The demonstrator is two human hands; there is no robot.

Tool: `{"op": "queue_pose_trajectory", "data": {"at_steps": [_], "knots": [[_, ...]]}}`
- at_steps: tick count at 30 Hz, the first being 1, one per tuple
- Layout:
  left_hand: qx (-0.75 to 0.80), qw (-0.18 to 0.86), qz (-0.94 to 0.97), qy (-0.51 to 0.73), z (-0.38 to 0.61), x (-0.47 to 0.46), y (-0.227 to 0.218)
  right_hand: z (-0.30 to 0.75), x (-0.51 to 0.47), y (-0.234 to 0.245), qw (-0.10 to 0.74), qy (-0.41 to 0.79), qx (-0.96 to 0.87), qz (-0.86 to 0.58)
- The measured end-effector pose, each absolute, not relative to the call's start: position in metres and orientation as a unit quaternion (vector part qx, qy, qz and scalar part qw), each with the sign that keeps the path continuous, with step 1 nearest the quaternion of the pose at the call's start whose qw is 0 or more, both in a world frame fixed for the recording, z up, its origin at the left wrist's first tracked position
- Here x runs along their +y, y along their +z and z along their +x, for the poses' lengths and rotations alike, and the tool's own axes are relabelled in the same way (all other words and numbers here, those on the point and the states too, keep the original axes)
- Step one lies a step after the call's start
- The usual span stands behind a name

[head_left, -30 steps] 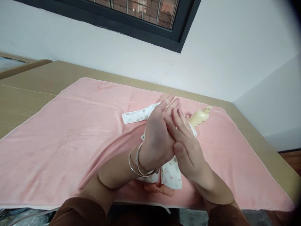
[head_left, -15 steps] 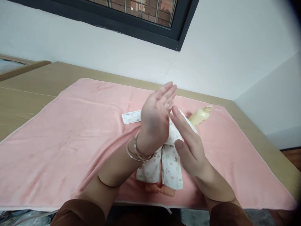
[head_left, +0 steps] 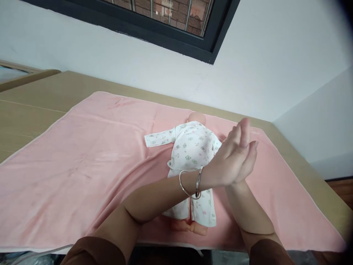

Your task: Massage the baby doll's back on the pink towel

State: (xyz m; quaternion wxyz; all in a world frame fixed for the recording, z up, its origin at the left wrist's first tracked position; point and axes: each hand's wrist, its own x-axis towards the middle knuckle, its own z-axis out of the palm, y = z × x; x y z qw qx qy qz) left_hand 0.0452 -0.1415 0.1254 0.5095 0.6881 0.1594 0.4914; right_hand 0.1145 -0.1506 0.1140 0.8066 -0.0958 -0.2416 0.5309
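Observation:
My left hand (head_left: 224,163), with silver bangles at the wrist, lies against my right hand (head_left: 249,160), palm to palm, above the right side of a doll. The left fingers are stretched along the right hand and hold nothing. My right hand is partly covered by the left; its thumb side shows, extended. Beneath them a baby doll (head_left: 197,118) lies on its back, its head away from me. It wears a white printed top (head_left: 190,147) and matching trousers (head_left: 205,209), with bare feet showing. My hands hide the doll's sleeve on the right.
A pink blanket (head_left: 68,165) is spread under the doll, with folds at its left. It covers much of a wooden table (head_left: 33,110). Behind stand a white wall (head_left: 248,73) and a dark-framed window (head_left: 209,44).
My hands have come together and moved right; the left has turned over toward the right one. The doll's head and top have come into view, while the yellow pump bottle is now hidden.

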Motion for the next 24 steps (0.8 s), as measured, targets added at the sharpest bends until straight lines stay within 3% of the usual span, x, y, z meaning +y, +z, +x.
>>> {"op": "queue_pose_trajectory", "data": {"at_steps": [3,7,10,14,18,21,24], "knots": [[0.221,0.498,0.634,0.548,0.040,-0.127,0.125,0.096,-0.154,0.103,0.771,0.511,-0.346,-0.159],[0.227,0.402,0.624,0.631,0.027,-0.106,0.125,0.082,-0.155,0.094,0.661,0.400,-0.563,-0.293],[0.251,0.367,0.613,0.653,0.018,-0.081,0.119,0.082,-0.146,0.094,0.627,0.406,-0.588,-0.312],[0.343,0.362,0.569,0.654,0.008,-0.042,0.109,0.097,-0.116,0.084,0.643,0.380,-0.566,-0.350],[0.446,0.376,0.556,0.592,0.005,-0.021,0.098,0.117,-0.076,0.054,0.571,0.273,-0.584,-0.508],[0.520,0.325,0.618,0.493,0.006,-0.014,0.085,0.124,-0.053,0.034,0.436,0.159,-0.642,-0.611],[0.597,0.266,0.687,0.318,0.006,-0.006,0.070,0.124,-0.047,0.025,0.302,0.084,-0.724,-0.614]]}}
